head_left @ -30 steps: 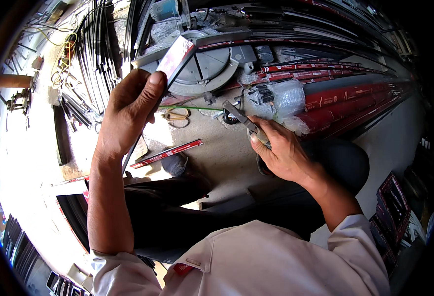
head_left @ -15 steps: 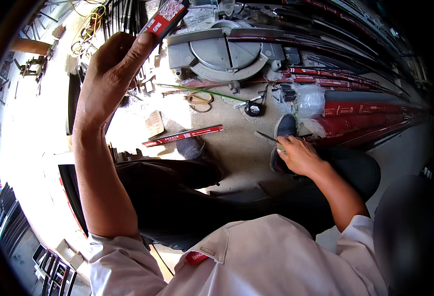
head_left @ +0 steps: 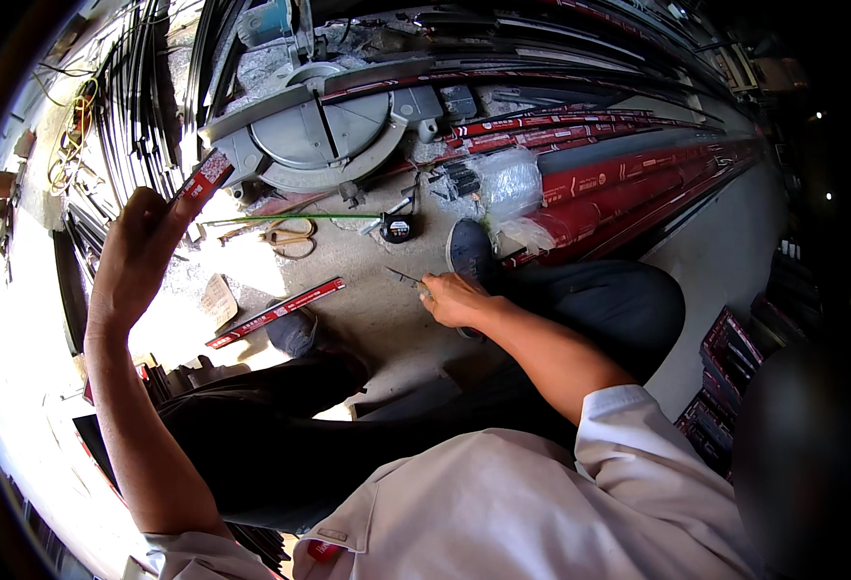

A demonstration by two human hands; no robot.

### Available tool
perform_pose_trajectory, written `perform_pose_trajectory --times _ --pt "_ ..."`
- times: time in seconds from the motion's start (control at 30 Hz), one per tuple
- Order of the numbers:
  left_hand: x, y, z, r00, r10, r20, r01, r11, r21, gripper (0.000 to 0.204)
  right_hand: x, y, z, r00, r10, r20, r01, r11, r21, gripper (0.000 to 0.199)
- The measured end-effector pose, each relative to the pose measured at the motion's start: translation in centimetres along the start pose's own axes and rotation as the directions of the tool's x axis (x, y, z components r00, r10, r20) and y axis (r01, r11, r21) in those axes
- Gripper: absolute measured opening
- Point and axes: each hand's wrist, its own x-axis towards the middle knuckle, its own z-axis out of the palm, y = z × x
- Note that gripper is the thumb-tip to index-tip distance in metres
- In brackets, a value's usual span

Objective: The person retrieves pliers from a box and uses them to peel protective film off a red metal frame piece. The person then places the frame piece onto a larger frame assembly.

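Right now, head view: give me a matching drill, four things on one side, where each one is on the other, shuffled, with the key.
Things:
1. short red strip
2. tape measure
3. thin metal tool
4. scissors

Places:
A. on the floor left of the tape measure
B. in the right hand, low by the shoe
C. in the raised left hand
D. on the floor in front of the mitre saw

Pairs: 1-C, 2-D, 3-B, 4-A

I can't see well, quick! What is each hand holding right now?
Left hand: closed on a short red-wrapped strip, raised.
Right hand: closed on a thin pointed tool, low near the floor.
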Motion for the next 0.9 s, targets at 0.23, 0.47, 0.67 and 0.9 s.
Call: perform_pose_trajectory --times 0.23,0.47,0.67,0.9 --pt "2.0 0.6 1.0 0.999 -0.014 0.040 0.014 1.000 -0.005 0.050 1.0 2.5 0.7 0.991 0.130 -0.015 -0.129 0.989 0.069 0.033" --pt "3.4 2.9 2.3 0.990 0.047 0.132 -0.046 0.999 -0.011 0.043 4.0 4.2 1.5 0.964 0.259 -0.058 -0.248 0.956 0.158 0.030" --pt "3.2 2.8 3.2 0.986 0.065 0.151 -0.068 0.998 0.017 0.041 4.6 5.1 2.6 0.954 0.296 -0.049 -0.286 0.947 0.143 0.031" --pt "3.3 4.2 3.9 0.975 0.113 0.191 -0.123 0.991 0.045 0.045 4.9 5.4 3.2 0.947 0.308 -0.095 -0.311 0.950 -0.017 0.040"
